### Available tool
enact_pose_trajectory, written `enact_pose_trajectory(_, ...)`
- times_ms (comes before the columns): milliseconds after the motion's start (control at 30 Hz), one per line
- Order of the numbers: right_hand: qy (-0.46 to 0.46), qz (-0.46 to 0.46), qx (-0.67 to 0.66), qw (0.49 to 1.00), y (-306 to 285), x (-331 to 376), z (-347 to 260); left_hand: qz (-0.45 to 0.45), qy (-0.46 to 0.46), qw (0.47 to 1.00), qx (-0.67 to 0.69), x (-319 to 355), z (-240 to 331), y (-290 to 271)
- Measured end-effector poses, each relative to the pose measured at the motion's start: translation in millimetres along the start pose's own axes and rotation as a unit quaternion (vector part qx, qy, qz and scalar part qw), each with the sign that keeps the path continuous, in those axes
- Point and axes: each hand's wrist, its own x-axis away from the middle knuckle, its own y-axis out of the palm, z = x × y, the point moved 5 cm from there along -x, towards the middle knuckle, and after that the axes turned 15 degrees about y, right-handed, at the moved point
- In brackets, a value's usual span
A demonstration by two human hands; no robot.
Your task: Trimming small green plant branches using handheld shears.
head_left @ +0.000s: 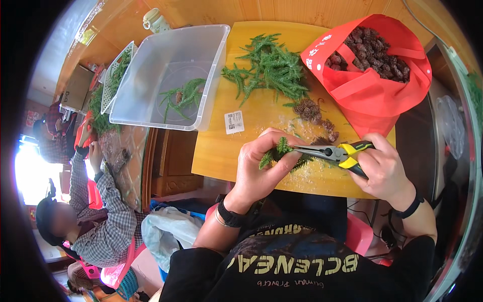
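Observation:
My left hand (259, 166) is closed around a green artificial pine sprig (283, 150), pinched between thumb and fingers. In my right hand (385, 168) are long-nose pliers (334, 152) with yellow and black handles. Their narrow jaws reach to the sprig beside my left thumb; whether they grip a wire there is too small to tell. Just beyond the hands, several brown pine cones (308, 110) lie on the yellow wooden table (211, 151). A pile of green sprigs (274, 68) is spread farther back.
A red bag (362, 95) full of pine cones stands at the back right. At the left is a clear plastic bin (151, 75) holding a finished-looking sprig (183, 98). A white label (234, 122) and white crumbs lie on the table. Another person (105, 216) works farther left.

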Motion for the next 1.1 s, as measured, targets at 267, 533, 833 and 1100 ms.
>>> enact_pose_trajectory(267, 0.046, -0.016, -0.079, 0.996, -0.6, -2.7, 1.3, -0.032, 0.082, 0.993, -0.081, -0.1, 5.2, -0.4)
enact_pose_trajectory(533, 0.004, 0.021, -0.016, 1.000, -5.5, -2.4, 0.2, -0.020, 0.147, 0.989, -0.023, 4.3, 7.2, -2.0)
enact_pose_trajectory(833, -0.041, 0.023, 0.003, 0.999, -15.1, -7.3, -1.4, -0.047, 0.161, 0.986, 0.003, 5.5, 5.2, -3.0)
enact_pose_trajectory(1100, -0.052, -0.007, 0.014, 0.999, -27.0, -18.4, -4.4, -0.060, 0.111, 0.984, 0.127, 9.5, -6.4, -1.2)
